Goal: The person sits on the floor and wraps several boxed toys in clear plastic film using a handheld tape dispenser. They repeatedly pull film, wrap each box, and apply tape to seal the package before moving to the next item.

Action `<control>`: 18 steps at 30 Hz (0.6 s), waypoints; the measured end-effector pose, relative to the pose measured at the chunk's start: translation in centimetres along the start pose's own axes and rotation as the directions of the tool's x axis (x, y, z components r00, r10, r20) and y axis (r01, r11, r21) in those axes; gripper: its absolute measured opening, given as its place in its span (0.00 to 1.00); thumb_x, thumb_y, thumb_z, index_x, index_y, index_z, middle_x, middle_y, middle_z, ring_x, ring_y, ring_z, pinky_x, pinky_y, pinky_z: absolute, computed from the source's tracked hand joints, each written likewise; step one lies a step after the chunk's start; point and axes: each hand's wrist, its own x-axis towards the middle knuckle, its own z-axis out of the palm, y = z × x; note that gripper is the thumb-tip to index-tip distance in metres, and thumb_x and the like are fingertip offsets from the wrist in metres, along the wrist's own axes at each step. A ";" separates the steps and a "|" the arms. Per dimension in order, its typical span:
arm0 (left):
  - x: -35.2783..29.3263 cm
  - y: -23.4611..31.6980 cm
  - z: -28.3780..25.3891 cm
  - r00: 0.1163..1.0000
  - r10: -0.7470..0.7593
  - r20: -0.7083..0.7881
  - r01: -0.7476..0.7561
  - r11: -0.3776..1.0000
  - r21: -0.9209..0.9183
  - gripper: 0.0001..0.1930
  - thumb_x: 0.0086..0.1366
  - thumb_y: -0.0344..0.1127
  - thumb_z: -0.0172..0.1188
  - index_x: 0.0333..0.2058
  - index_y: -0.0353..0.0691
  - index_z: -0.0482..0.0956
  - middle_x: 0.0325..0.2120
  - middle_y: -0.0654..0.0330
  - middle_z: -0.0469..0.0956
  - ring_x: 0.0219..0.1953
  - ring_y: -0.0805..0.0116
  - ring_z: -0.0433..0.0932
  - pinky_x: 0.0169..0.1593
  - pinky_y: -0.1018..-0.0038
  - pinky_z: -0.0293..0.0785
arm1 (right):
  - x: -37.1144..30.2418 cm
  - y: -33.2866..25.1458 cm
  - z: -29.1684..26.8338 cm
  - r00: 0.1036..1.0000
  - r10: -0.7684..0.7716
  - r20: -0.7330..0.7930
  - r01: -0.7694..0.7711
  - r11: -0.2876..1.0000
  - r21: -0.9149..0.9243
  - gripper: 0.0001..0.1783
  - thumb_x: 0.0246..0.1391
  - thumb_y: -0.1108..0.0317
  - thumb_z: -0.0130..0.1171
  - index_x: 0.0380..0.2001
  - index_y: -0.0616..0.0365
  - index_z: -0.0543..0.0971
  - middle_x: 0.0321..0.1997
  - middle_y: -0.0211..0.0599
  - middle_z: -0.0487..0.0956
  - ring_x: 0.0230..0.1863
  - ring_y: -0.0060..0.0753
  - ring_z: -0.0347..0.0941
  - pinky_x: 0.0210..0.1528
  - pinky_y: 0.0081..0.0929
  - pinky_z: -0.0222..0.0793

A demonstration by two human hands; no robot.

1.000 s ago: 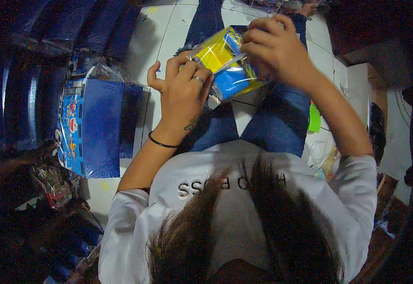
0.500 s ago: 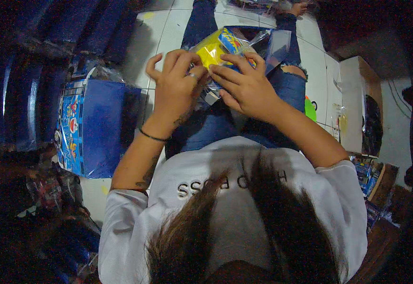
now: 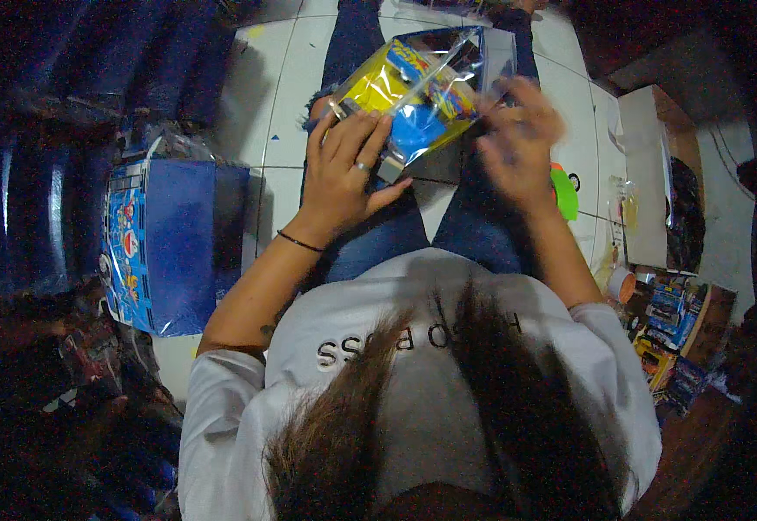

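A box wrapped in clear plastic (image 3: pixel 413 130), with a shiny yellow, blue and red printed front, rests tilted across my thighs. My left hand (image 3: pixel 343 165) holds its near left corner. The fingers of that hand lie on the top and the thumb is along the near side. My right hand (image 3: pixel 522 143) is smeared by motion beside the box's right edge, where a clear plastic flap (image 3: pixel 502 61) stands out. Whether its fingers pinch the plastic cannot be made out.
A blue printed carton (image 3: pixel 174 247) stands to my left. On the tiled floor (image 3: pixel 283 113) by my right thigh lies a green and orange toy (image 3: pixel 563 193). Further right are an upright cardboard box (image 3: pixel 643 174), a roll of tape (image 3: pixel 621 284) and a carton of small colourful packs (image 3: pixel 674 317).
My right hand has come off the middle of the box and swung right. My left fingers have flattened out. More of the yellow and blue front shows.
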 end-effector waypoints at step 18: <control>-0.1 2.3 0.7 0.998 -0.043 -0.041 0.045 0.997 0.055 0.48 0.35 0.44 0.74 0.59 0.42 0.64 0.54 0.61 0.68 0.59 0.64 0.64 0.65 0.50 0.44 | -0.4 11.3 -11.4 0.525 0.846 -0.090 -0.313 0.290 0.904 0.24 0.52 0.62 0.59 0.51 0.58 0.70 0.42 0.36 0.76 0.42 0.31 0.74 0.42 0.27 0.71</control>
